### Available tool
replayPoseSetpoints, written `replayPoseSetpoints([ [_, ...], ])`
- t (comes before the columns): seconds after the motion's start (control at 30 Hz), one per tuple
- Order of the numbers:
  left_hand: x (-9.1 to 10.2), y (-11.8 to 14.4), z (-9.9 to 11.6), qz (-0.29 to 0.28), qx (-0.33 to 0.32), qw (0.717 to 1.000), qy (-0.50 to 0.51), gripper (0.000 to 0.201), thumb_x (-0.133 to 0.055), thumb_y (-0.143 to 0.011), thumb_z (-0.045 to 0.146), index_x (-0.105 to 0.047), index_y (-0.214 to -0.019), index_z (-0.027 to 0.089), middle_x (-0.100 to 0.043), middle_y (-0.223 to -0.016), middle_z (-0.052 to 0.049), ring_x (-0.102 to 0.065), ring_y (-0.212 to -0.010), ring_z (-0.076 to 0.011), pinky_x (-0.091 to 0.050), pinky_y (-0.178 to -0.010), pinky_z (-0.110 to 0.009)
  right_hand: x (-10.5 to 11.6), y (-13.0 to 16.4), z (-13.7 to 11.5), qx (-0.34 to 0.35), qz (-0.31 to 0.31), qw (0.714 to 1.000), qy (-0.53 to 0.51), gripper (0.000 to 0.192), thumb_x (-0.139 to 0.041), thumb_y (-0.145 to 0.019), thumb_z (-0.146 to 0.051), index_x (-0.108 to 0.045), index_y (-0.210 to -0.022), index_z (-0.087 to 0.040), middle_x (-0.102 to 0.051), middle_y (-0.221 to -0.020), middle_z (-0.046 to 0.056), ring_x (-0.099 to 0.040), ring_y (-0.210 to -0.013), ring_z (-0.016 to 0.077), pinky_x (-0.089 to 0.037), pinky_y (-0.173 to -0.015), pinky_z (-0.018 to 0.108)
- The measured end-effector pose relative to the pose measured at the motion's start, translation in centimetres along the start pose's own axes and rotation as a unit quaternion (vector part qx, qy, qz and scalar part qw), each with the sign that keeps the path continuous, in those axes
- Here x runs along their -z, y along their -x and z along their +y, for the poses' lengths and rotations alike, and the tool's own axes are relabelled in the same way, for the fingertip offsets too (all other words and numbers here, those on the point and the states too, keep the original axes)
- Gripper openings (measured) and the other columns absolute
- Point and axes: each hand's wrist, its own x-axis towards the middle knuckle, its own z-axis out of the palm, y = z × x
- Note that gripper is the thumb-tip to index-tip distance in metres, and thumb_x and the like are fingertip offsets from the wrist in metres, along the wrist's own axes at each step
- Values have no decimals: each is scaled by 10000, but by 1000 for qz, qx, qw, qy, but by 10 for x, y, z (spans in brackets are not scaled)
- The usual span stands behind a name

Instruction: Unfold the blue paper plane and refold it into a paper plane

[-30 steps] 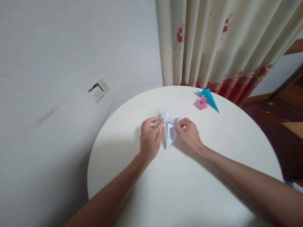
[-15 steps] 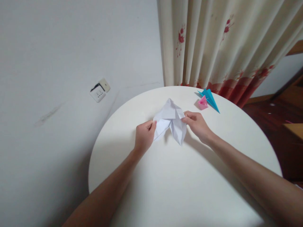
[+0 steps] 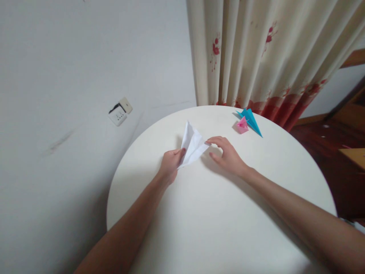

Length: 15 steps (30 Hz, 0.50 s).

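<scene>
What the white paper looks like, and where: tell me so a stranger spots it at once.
Over the round table, find the left hand. The white paper, creased, is pinched in its fingers, one corner at the right hand. Unlike the pink paper and blue plane beyond, it is white and held.

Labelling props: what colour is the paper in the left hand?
White paper in the left hand; shows best in the head view.

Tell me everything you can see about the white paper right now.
The white paper looks thin and creased, folded into a rough triangle with pointed corners, one aiming away from the person. It appears held above the round white table. The left hand grips its lower left side; the right hand has fingertips at its right corner, thumb apart.
</scene>
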Motion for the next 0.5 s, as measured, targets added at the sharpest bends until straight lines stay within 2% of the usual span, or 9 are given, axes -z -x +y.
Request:
replayPoseSetpoints([
  [0.1, -1, 1, 4, -41, 13, 999, 32, 428, -750, -672, 544, -620, -622, 140, -475, -548, 25, -358, -484, -79, -242, -462, -222, -1, 1, 0, -10, -22, 998, 54, 264, -665, -849, -253, -658, -1113, -244, -676, -1103, 83, -557, -1060, 279, -397, -944, 454],
  [0.23, -1, 2, 4, -61, 13, 997, 41, 345, -739, -703, 442, -588, -581, 156, -430, -522, 35, -344, -462, -72, -232, -445, -217, 0, 0, 1, -18, -25, 996, 80, 128, -662, -886, -302, -692, -998, -248, -682, -1017, 76, -552, -1008, 276, -378, -909, 442],
  [0.37, 0, 3, 1, -47, 23, 997, 60, 290, -758, -673, 397, -612, -630, 150, -498, -563, 18, -398, -482, -71, -270, -442, -208, 1, 0, 1, -3, -12, 999, 48, 58, -594, -918, -256, -642, -897, -230, -682, -964, 70, -571, -953, 251, -405, -869, 395],
  [0.5, 2, 3, 0, -44, 27, 995, 79, 303, -796, -637, 391, -632, -672, 138, -519, -597, 11, -426, -497, -61, -316, -439, -190, 1, 1, -4, -24, -13, 999, 24, 64, -516, -945, -240, -573, -917, -231, -674, -934, 61, -595, -871, 222, -432, -791, 339],
])
